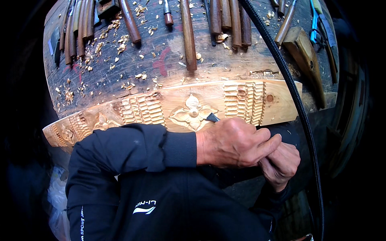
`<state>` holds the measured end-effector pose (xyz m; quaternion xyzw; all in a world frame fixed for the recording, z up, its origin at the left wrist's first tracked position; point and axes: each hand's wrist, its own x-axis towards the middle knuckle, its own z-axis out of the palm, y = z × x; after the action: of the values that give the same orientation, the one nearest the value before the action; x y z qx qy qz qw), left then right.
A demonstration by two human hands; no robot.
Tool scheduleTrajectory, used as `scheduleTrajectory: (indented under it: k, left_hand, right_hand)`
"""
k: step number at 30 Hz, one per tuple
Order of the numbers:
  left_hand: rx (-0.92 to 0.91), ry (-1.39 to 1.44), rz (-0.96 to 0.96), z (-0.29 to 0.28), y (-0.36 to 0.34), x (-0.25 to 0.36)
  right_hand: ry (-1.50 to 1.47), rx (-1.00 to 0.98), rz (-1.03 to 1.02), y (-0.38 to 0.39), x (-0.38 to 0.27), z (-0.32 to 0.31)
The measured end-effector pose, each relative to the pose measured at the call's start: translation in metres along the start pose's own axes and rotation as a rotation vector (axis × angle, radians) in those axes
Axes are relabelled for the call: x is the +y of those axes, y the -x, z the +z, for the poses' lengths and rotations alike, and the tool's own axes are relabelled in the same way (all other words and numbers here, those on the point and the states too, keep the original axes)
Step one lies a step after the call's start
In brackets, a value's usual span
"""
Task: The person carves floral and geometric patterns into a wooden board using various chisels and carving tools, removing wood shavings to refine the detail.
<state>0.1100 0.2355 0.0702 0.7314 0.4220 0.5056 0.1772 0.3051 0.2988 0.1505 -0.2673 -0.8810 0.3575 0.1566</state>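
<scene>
A long pale wooden board (277, 100) with carved relief lies across the near side of the bench. At its middle is a carved four-petal flower (194, 112) with a round centre. My left hand (231, 142) is closed around a carving chisel, its dark blade (212, 117) touching or just over the flower's lower right petal. Behind it, my right hand (282, 162) is closed against my left fingers, in line with the tool. Both hands hide the chisel's handle. My left forearm covers part of the board's lower edge.
Several wooden-handled chisels (188, 36) lie along the far side of the worn bench (161, 48), among wood shavings (120, 46). A wooden mallet (303, 60) rests at the right. A black braided cable (281, 64) hangs across the right side. Clear plastic (58, 197) is at lower left.
</scene>
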Motion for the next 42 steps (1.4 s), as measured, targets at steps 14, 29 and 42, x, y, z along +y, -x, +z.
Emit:
scheduleTrajectory:
  k: [14, 29, 42]
  left_hand:
    - [-0.075, -0.042, -0.075, -0.008, 0.001, 0.004]
    - [-0.064, 0.016, -0.021, -0.012, 0.001, 0.005]
    - [-0.035, 0.018, -0.030, -0.016, 0.001, 0.005]
  right_hand:
    - [-0.028, 0.048, 0.041, -0.001, -0.002, 0.008]
    - [0.064, 0.019, 0.055, -0.004, -0.024, 0.000]
    - [0.067, 0.001, 0.040, -0.008, -0.029, 0.001]
